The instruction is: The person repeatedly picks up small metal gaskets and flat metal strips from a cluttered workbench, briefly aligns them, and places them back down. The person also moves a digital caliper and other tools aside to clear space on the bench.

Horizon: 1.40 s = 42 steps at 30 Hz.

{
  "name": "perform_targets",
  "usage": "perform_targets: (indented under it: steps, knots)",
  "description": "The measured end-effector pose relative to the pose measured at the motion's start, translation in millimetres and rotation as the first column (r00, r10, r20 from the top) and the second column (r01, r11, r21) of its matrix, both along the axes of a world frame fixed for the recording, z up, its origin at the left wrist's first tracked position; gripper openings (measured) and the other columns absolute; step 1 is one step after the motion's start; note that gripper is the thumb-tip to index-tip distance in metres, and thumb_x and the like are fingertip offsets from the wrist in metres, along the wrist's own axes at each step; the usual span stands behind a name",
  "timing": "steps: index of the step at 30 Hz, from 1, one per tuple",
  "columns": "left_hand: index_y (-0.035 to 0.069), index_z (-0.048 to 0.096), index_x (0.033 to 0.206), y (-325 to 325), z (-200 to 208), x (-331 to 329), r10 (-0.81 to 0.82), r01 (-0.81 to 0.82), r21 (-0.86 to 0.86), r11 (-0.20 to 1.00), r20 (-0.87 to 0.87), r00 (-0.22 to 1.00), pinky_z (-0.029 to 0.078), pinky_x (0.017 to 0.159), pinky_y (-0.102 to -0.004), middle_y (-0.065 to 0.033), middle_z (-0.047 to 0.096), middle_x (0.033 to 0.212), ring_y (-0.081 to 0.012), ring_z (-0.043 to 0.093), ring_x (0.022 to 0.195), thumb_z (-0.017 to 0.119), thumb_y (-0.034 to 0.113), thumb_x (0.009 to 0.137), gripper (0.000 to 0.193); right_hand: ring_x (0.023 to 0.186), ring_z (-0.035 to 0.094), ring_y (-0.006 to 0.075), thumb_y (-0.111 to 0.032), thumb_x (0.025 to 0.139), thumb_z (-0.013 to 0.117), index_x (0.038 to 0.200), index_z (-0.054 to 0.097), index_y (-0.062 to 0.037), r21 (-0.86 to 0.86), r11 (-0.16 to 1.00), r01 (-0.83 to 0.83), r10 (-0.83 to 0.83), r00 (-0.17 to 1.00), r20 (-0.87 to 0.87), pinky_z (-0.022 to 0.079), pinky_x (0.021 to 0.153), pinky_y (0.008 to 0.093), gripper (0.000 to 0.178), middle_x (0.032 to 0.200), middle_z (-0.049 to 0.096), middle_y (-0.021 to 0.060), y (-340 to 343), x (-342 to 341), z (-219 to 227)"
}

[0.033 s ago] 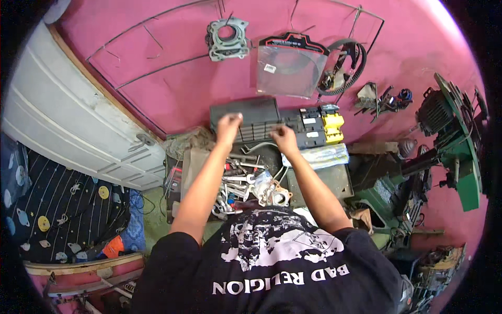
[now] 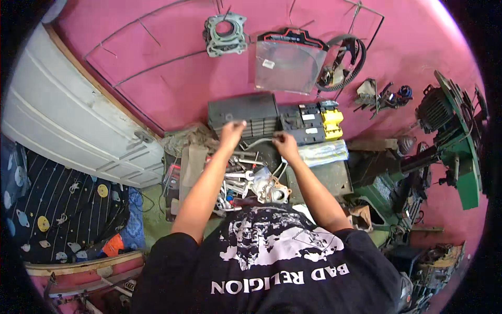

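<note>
My left hand point(image 2: 232, 134) is raised at the front of a dark drawer cabinet point(image 2: 243, 108), its fingers pressed together. To the right, my right hand point(image 2: 285, 146) has its fingers curled inward near the cabinet's lower right corner. What either hand pinches, if anything, is too small to make out. Between the hands a curved grey strip point(image 2: 257, 142) lies on the dark bench surface; I cannot tell whether my right fingers touch it. Wrenches point(image 2: 238, 180) and other metal tools are piled between my forearms, beside a metal part with an orange-brown gasket edge point(image 2: 281, 195).
Black and yellow cases point(image 2: 331, 124) stand right of the cabinet, with a plastic-wrapped packet point(image 2: 323, 153) in front. A green drill-press-like machine point(image 2: 457, 162) stands at the right. On the pink wall hang a cylinder block point(image 2: 226, 34), a clear pouch point(image 2: 288, 65) and a belt point(image 2: 361, 63).
Both hands sit slightly lower and nearer to me, the left one a little to the right. The view has shifted slightly.
</note>
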<state>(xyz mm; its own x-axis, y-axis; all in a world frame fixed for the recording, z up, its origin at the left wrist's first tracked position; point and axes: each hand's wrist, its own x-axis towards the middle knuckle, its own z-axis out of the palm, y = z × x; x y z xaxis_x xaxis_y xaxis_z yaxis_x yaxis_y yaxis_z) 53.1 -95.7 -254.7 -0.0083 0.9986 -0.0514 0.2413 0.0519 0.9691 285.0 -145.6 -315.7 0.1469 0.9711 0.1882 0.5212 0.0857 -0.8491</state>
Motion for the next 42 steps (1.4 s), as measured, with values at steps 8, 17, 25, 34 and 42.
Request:
perform_targets:
  steps: [8, 17, 25, 34, 42]
  knots:
    - [0.011, 0.066, 0.123, -153.6, -204.8, 15.2, -0.54, 0.553, -0.165, 0.817, -0.556, 0.632, 0.047, 0.095, -0.0448, -0.0226, 0.065, 0.114, -0.0384, 0.061, 0.106, 0.071, 0.056, 0.076, 0.066, 0.086, 0.071, 0.0317, -0.035, 0.072, 0.083, 0.101, 0.071, -0.0035, -0.416, 0.904, 0.103, 0.077, 0.915, 0.396, 0.055, 0.078, 0.0402, 0.044, 0.093, 0.073, 0.0147, -153.4, 37.5, -103.8]
    - [0.004, 0.074, 0.1, -180.0, -173.5, 23.1, -0.476, 0.477, -0.157, 0.865, -0.558, 0.68, 0.052, 0.083, -0.0464, -0.0235, 0.069, 0.092, -0.0391, 0.066, 0.09, 0.076, 0.033, 0.075, 0.038, 0.08, 0.071, 0.0281, -0.019, 0.072, 0.082, 0.095, 0.072, -0.0049, -0.479, 0.877, 0.021, 0.122, 0.957, 0.264, 0.055, 0.075, 0.0377, 0.028, 0.086, 0.072, 0.014, -162.5, 48.4, -120.9]
    - [0.007, 0.068, 0.112, -174.1, -154.6, 17.6, -0.423, 0.416, -0.104, 0.903, -0.372, 0.826, 0.053, 0.074, -0.0438, -0.0193, 0.07, 0.087, -0.0357, 0.069, 0.081, 0.077, 0.029, 0.078, 0.041, 0.079, 0.069, 0.0318, -0.022, 0.078, 0.075, 0.091, 0.072, -0.0096, -0.407, 0.908, -0.097, 0.261, 0.891, 0.371, 0.054, 0.073, 0.0419, 0.019, 0.085, 0.071, 0.0148, -143.8, 31.3, -56.8]
    - [0.0, 0.073, 0.106, -143.4, -79.3, -4.4, -0.162, 0.18, -0.219, 0.959, 0.096, 0.982, 0.046, 0.067, -0.0255, 0.0016, 0.071, 0.087, -0.0055, 0.055, 0.073, 0.069, 0.022, 0.092, 0.026, 0.082, 0.069, 0.0271, -0.023, 0.079, 0.078, 0.117, 0.065, -0.006, -0.022, 0.999, -0.049, 0.051, 0.993, 0.109, 0.054, 0.073, 0.0374, 0.044, 0.091, 0.072, 0.0141, -93.8, 9.4, 13.8]
    - [0.007, 0.073, 0.106, -101.7, -12.3, -12.0, 0.028, -0.018, -0.029, 0.999, 0.36, 0.933, 0.036, 0.061, -0.0227, 0.0071, 0.062, 0.077, -0.0037, 0.044, 0.065, 0.068, 0.026, 0.094, 0.023, 0.079, 0.064, 0.0128, -0.007, 0.078, 0.079, 0.142, 0.044, -0.0006, -0.035, 0.946, -0.323, 0.281, 0.867, -0.411, 0.051, 0.07, 0.0279, 0.074, 0.091, 0.068, 0.0084, -67.7, -42.7, 48.7]
